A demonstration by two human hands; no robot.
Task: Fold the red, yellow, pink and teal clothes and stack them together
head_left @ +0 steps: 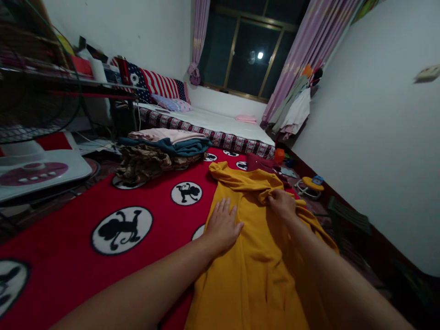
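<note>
A mustard-yellow garment [254, 256], its exact kind unclear, is spread over a red blanket [158, 243] patterned with black figures in white circles. My left hand [222, 229] lies flat on the garment's left part, fingers extended. Farther right, my right hand [282, 204] pinches a bunched fold near the garment's upper end. Part of the cloth is gathered across the top, and the right side hangs in loose folds under my right forearm. Just beyond it lies a dark red piece of clothing [263, 162].
A pile of folded clothes [165, 149] sits at the blanket's far left. Behind it stands a bed [213, 120] below a window. A fan base [37, 169] is at left. To the right are a yellow-topped stool [312, 184] and a dark stool [349, 214] along the wall.
</note>
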